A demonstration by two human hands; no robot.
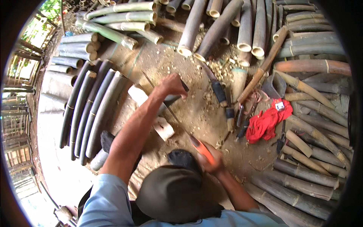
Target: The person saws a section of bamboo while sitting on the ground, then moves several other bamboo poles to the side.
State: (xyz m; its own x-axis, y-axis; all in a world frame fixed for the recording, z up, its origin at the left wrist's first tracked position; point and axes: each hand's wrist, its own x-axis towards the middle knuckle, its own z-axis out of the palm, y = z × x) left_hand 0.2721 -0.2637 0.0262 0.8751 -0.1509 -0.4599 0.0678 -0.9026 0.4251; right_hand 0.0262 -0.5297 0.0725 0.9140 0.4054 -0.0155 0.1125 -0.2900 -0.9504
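My right hand (211, 162) is wrapped round the orange handle of a hand saw (177, 120). Its thin blade runs up and to the left, passing beneath my left forearm. My left hand (171, 86) is closed on a dark bamboo piece (184, 85), with the thumb showing on its near side. Below the hand, more of the dark piece shows beside the blade, but my arm hides much of it. A pale block (163, 128) lies beneath, on the ground, and its far part shows on the other side of my forearm.
Dark bamboo lengths (89, 102) lie side by side at the left. More bamboo poles (223, 28) are piled at the back and along the right. Tools with dark-wrapped handles (218, 92) and a red cloth (266, 123) lie right of my hands, among wood chips (227, 66).
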